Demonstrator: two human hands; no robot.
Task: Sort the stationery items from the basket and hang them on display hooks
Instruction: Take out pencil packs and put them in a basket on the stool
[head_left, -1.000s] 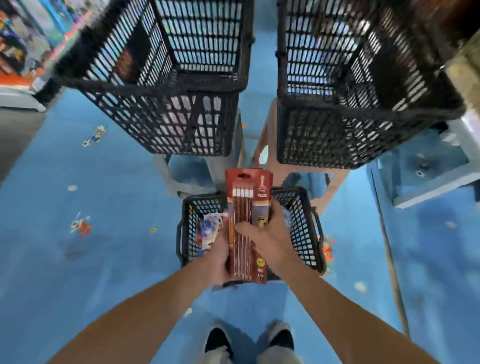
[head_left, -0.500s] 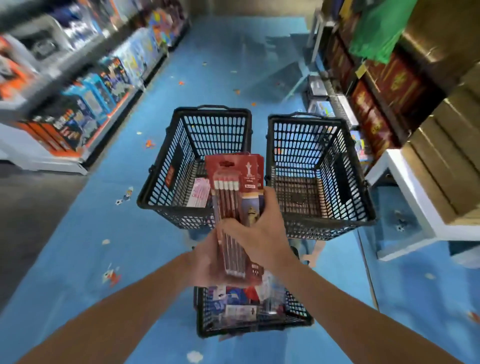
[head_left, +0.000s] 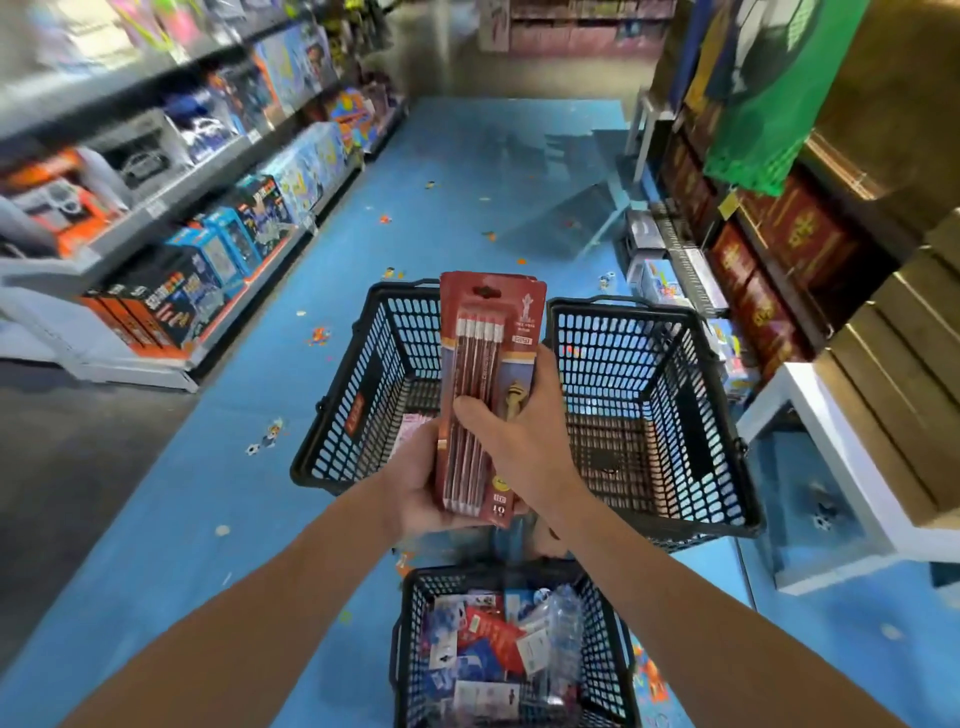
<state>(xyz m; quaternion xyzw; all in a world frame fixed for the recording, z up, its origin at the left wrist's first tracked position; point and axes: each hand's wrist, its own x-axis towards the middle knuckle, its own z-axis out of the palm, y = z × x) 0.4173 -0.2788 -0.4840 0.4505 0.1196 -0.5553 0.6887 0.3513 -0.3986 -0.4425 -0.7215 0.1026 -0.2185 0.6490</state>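
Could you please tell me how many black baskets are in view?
3: the left basket and the right basket side by side ahead, and the near basket holding stationery packs, closest to the person. None looks hidden.

- "10" printed near the bottom edge of the red pencil pack (head_left: 483, 364).
- Small white label at its upper right: too blurred to read.
- Red tag (head_left: 356, 415) on the left black basket (head_left: 379, 343): illegible.

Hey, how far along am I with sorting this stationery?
Early on. Sorted: one pink pack in the left far basket; the right far basket looks empty. In hand: red pencil packs, gripped by left hand and right hand. Remaining: the near basket is full of mixed packs; no hooks in view.
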